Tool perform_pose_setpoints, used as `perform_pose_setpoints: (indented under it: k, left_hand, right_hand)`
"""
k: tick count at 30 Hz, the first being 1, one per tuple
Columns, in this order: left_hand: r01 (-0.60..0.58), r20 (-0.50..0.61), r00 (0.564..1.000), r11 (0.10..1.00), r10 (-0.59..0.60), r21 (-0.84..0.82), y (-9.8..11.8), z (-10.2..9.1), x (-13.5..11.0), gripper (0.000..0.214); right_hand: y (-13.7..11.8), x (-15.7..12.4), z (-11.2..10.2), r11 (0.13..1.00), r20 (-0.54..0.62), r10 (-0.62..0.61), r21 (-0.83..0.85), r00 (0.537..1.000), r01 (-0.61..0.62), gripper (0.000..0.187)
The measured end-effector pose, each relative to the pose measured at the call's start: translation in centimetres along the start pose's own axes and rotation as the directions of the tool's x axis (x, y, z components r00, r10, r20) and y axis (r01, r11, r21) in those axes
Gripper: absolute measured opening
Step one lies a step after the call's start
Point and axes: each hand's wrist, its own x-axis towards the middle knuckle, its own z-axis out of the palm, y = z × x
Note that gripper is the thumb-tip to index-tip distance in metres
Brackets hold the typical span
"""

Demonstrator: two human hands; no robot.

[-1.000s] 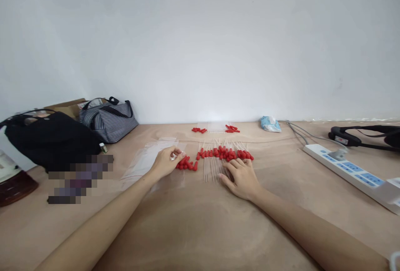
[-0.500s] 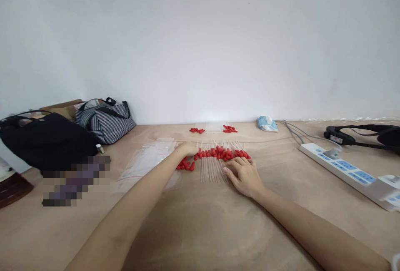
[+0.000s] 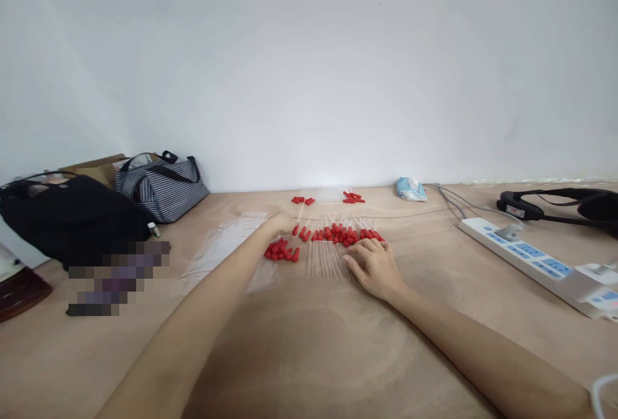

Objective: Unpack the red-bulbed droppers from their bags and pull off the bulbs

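Observation:
At the left end of a row of glass droppers, my left hand (image 3: 280, 223) pinches one dropper (image 3: 295, 230), its red rubber bulb toward me and its thin tube pointing away. My right hand (image 3: 379, 268) lies on the table at the right end, thumb apart and fingers loosely bent, fingertips beside the red bulbs (image 3: 342, 234). Several clear tubes (image 3: 324, 261) lie side by side in front of those bulbs. A small pile of red-bulbed droppers (image 3: 280, 250) sits just below my left wrist.
Clear plastic bags (image 3: 226, 239) lie under and left of my left forearm. More droppers (image 3: 353, 197) lie near the wall. A tissue pack (image 3: 411, 189), a power strip (image 3: 526, 255) and a black headset (image 3: 521, 205) are at right. A striped bag (image 3: 167, 187) and black bag (image 3: 82, 219) stand at left.
My left hand has shifted slightly left and away from me, and a single dropper now shows at its fingertips, apart from the row. My right hand stays in place.

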Motion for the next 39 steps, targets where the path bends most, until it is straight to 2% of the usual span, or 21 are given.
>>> perform_pose_setpoints:
  k: [4, 7, 9, 11, 14, 17, 19, 23, 27, 30, 36, 39]
  left_hand:
    - [-0.064, -0.038, 0.997, 0.996, 0.067, 0.065, 0.0, -1.0, -3.2, 0.021]
    - [-0.165, -0.061, 0.984, 0.984, 0.169, 0.064, -0.5, -0.1, -6.8, 0.014]
    - [-0.376, -0.105, 0.919, 0.925, 0.380, 0.058, -1.1, 1.1, -8.8, 0.010]
    - [-0.543, -0.173, 0.818, 0.835, 0.549, 0.086, -1.7, 2.5, -10.1, 0.010]
    - [-0.649, -0.246, 0.711, 0.750, 0.659, 0.132, -2.2, 4.2, -10.9, 0.013]
    - [-0.687, -0.288, 0.653, 0.708, 0.700, 0.165, -2.1, 4.9, -11.1, 0.015]
    - [-0.704, -0.297, 0.625, 0.686, 0.722, 0.185, -1.9, 5.0, -11.2, 0.016]
    - [-0.715, -0.289, 0.585, 0.650, 0.758, 0.258, -1.7, 4.6, -11.2, 0.016]
    - [-0.753, -0.278, 0.509, 0.578, 0.815, 0.316, -1.9, 4.5, -10.9, 0.015]
    - [-0.763, -0.271, 0.492, 0.560, 0.827, 0.322, -2.2, 4.5, -10.9, 0.016]
    - [-0.764, -0.237, 0.506, 0.559, 0.829, 0.323, -2.3, 4.4, -11.2, 0.017]
    - [-0.759, -0.222, 0.529, 0.573, 0.819, 0.308, -2.2, 4.4, -11.3, 0.018]
  right_hand:
    - [0.1, 0.0, 0.3, 0.999, -0.101, -0.005, 0.035, 0.995, 0.009, 0.031]
    - [0.2, 0.0, 0.3, 0.996, -0.159, -0.048, 0.067, 0.986, 0.060, 0.048]
    - [0.0, 0.0, 0.1, 0.990, -0.179, -0.106, 0.069, 0.978, 0.120, 0.059]
    - [-0.3, -0.1, -0.3, 0.978, -0.173, -0.194, 0.050, 0.966, 0.205, 0.062]
    - [-1.1, -0.2, -0.7, 0.942, -0.105, -0.334, 0.008, 0.937, 0.336, 0.049]
    - [-1.7, -0.1, -0.5, 0.915, -0.075, -0.402, 0.010, 0.912, 0.404, 0.027]
    - [-1.9, 0.0, -0.2, 0.908, -0.090, -0.414, 0.033, 0.906, 0.418, 0.019]
    - [-2.1, 0.1, 0.1, 0.898, -0.118, -0.431, 0.047, 0.895, 0.438, 0.018]
    - [-2.1, -0.1, -0.1, 0.888, -0.133, -0.447, 0.049, 0.884, 0.457, 0.018]
    - [-2.1, -0.2, -0.3, 0.888, -0.109, -0.452, 0.041, 0.885, 0.458, 0.019]
    - [-2.1, -0.4, -0.5, 0.885, -0.096, -0.462, 0.018, 0.882, 0.466, 0.017]
    - [-2.2, -0.4, -0.5, 0.886, -0.083, -0.461, 0.010, 0.883, 0.464, 0.018]
